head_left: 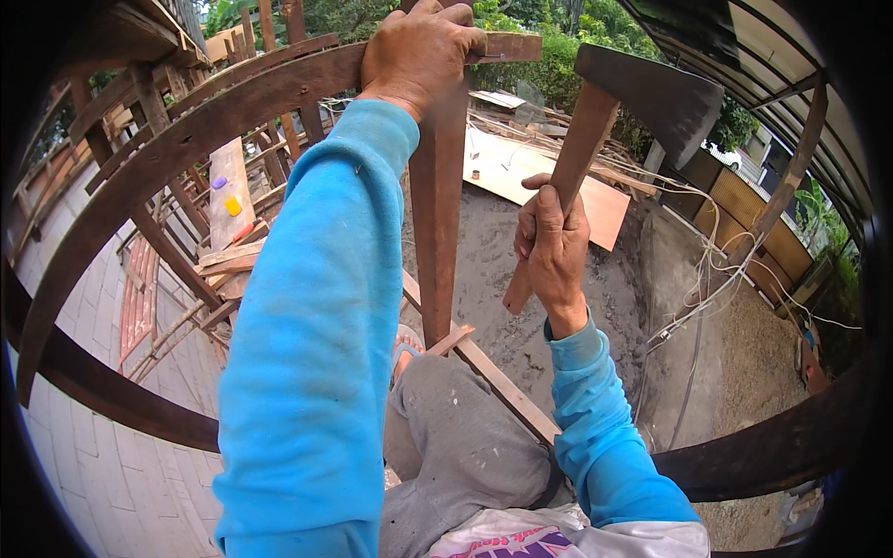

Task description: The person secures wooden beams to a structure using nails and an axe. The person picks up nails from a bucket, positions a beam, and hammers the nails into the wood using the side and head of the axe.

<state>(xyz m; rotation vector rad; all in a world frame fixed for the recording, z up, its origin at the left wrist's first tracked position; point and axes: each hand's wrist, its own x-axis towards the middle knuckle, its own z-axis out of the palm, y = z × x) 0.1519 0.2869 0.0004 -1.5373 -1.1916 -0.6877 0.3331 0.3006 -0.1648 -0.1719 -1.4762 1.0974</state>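
Bright blue long sleeves [316,353] (slightly dusty), grey trousers [460,446], white shirt hem [558,541].

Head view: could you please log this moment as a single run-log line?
left hand: grips upright wooden post at top | right hand: holds hatchet by handle, raised | curved wooden beam beside post

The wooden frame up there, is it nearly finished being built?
Partly. The dark curved wooden beam and the upright brown wooden post already stand in place. In hand: the left hand grips the post's top, the right hand holds a wooden-handled hatchet raised. Loose planks still lie below, unused.
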